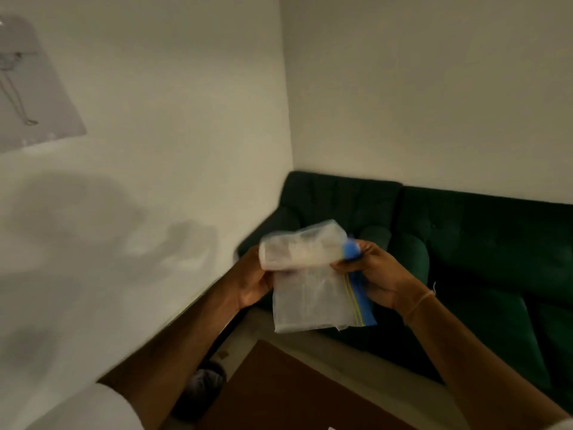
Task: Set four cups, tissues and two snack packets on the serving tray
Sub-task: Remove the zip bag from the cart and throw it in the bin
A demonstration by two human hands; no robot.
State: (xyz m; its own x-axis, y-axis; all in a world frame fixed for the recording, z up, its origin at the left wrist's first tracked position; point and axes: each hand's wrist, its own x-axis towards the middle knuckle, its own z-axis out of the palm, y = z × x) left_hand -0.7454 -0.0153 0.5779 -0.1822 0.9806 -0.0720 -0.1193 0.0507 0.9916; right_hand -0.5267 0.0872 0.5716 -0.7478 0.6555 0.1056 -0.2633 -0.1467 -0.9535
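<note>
I hold a clear zip-lock plastic bag [313, 293] with a blue seal strip up in front of me, above the floor and in front of the sofa. Its top part is folded over and blurred, with something whitish inside. My left hand [252, 282] grips the bag's left side. My right hand [376, 276] pinches the blue seal end on the right. No tray, cups or tissues are in view.
A dark green sofa [465, 243] runs along the right wall into the corner. A brown wooden table corner [279, 395] lies below my hands. A dark object [201, 389] sits on the floor by the left wall. A picture [28, 85] hangs upper left.
</note>
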